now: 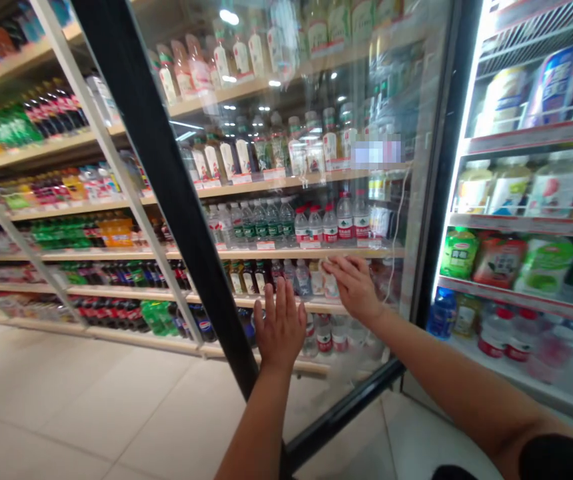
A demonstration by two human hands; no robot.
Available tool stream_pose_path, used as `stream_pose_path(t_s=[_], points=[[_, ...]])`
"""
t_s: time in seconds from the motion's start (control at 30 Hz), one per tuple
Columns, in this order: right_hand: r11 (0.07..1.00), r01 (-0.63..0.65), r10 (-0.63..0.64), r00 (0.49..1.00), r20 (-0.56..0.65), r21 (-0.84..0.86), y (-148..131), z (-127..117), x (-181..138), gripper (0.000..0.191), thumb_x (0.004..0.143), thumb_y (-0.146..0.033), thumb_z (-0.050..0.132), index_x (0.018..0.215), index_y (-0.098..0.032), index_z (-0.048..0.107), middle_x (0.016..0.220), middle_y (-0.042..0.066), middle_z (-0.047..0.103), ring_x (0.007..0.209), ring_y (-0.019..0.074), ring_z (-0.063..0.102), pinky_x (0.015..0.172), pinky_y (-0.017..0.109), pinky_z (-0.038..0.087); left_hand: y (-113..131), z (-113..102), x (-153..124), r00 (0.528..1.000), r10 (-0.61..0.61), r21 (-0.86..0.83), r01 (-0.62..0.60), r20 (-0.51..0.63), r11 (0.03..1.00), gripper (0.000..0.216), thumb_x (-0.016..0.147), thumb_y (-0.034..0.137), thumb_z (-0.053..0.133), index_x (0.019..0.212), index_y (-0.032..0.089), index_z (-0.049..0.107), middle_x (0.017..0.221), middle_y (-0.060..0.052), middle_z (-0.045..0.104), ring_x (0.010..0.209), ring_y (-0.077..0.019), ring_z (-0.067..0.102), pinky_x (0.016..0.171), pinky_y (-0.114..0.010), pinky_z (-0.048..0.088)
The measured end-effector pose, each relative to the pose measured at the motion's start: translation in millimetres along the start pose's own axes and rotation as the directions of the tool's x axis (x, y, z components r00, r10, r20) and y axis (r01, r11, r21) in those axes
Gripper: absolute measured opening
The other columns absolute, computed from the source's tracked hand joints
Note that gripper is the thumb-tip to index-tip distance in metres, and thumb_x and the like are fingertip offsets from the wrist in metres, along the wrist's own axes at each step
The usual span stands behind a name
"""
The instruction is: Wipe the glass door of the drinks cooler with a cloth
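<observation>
A glass cooler door with a black frame stands swung open in front of me. My left hand lies flat on the lower part of the glass, fingers stretched and slightly apart, holding nothing. Higher and to the right, my right hand has its fingers pressed together at the glass. Pinched under these fingertips is a small whitish cloth, mostly covered by the hand; its exact kind is hard to tell. Streaky smears show on the pane, and bottles on shelves show through it.
At right, the lit open cooler holds bottles and pouches on wire shelves. Beyond the door and to the left run wooden shelves of drink bottles. A white cord hangs near the door's right edge. Pale floor tiles lie below.
</observation>
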State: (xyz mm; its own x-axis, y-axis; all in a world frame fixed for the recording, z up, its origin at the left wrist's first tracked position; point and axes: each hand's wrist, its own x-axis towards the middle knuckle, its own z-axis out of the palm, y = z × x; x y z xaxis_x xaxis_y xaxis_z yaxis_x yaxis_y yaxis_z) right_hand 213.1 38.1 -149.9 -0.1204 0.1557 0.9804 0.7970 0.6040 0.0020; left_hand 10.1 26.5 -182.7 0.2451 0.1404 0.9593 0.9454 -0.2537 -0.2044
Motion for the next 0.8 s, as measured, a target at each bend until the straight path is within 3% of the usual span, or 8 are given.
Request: stream_pose_path(t_s=[0.1,0.17,0.3,0.4,0.53,0.7,0.8], points=[[0.995,-0.096,0.091,0.990,-0.104,-0.037,12.1,-3.5,21.6,0.038,0.097,-0.015,0.047,0.128,-0.028,0.065,0.129,0.006,0.067,0.114,0.0223,0.052,0.103,0.044,0.045,0.6,-0.2,1.2,1.000,0.000,0.002,0.000,-0.013,1.000,0.074,0.091,0.029,0.058,0.154,0.012,0.022,0.148,-0.014,0.044,0.149,-0.0260,0.019,0.123,-0.047,0.010],[0.992,-0.112,0.103,0.985,-0.140,-0.058,17.9,-3.2,14.6,0.038,0.097,-0.015,0.047,0.129,-0.027,0.065,0.128,0.007,0.067,0.113,0.0223,0.053,0.101,0.045,0.045,0.8,0.2,0.8,1.000,-0.001,0.008,0.001,-0.012,1.000,0.075,0.091,0.030,0.058,0.154,0.013,0.022,0.148,-0.015,0.045,0.148,-0.0265,0.022,0.123,-0.047,0.011],[0.988,-0.126,0.112,0.983,-0.144,-0.092,30.8,-3.2,-13.5,0.038,0.096,-0.015,0.048,0.126,-0.027,0.066,0.123,0.007,0.069,0.110,0.0225,0.054,0.097,0.043,0.047,-0.2,2.1,-1.7,1.000,-0.006,0.004,0.006,0.008,1.000,0.079,0.089,0.030,0.061,0.154,0.013,0.020,0.148,-0.015,0.045,0.148,-0.0266,0.023,0.123,-0.047,0.011],[0.983,-0.164,0.152,0.978,-0.143,-0.076,48.9,-11.1,3.7,0.038,0.097,-0.017,0.046,0.128,-0.028,0.065,0.127,0.006,0.068,0.112,0.0218,0.055,0.100,0.044,0.044,-1.8,3.5,-2.6,1.000,-0.016,-0.015,0.016,0.025,1.000,0.079,0.090,0.029,0.060,0.155,0.015,0.018,0.148,-0.016,0.044,0.147,-0.0273,0.026,0.123,-0.049,0.013],[0.957,-0.286,0.269,0.938,-0.218,-0.050,71.4,-20.8,30.4,0.038,0.098,-0.022,0.045,0.130,-0.031,0.063,0.128,0.005,0.067,0.113,0.0215,0.053,0.103,0.045,0.041,-2.5,3.9,-1.3,1.000,-0.010,-0.009,0.010,0.002,1.000,0.076,0.090,0.030,0.059,0.154,0.016,0.021,0.149,-0.015,0.044,0.147,-0.0278,0.027,0.123,-0.048,0.014],[0.912,-0.405,0.374,0.887,-0.272,-0.064,90.4,-17.9,-11.8,0.040,0.095,-0.021,0.045,0.130,-0.026,0.063,0.128,0.010,0.066,0.113,0.0228,0.056,0.100,0.046,0.042,-1.8,2.8,-0.3,1.000,0.012,0.016,-0.012,-0.011,1.000,0.077,0.089,0.030,0.061,0.154,0.015,0.022,0.150,-0.015,0.043,0.148,-0.0278,0.022,0.122,-0.048,0.015],[0.859,-0.511,0.483,0.819,-0.309,-0.012,117.4,-23.8,-11.0,0.043,0.088,-0.018,0.047,0.127,-0.020,0.066,0.128,0.012,0.066,0.110,0.0242,0.059,0.100,0.049,0.044,-1.9,3.7,-0.9,1.000,0.010,0.010,-0.010,-0.012,1.000,0.078,0.089,0.030,0.061,0.154,0.016,0.022,0.150,-0.015,0.042,0.148,-0.0287,0.022,0.122,-0.048,0.015]])
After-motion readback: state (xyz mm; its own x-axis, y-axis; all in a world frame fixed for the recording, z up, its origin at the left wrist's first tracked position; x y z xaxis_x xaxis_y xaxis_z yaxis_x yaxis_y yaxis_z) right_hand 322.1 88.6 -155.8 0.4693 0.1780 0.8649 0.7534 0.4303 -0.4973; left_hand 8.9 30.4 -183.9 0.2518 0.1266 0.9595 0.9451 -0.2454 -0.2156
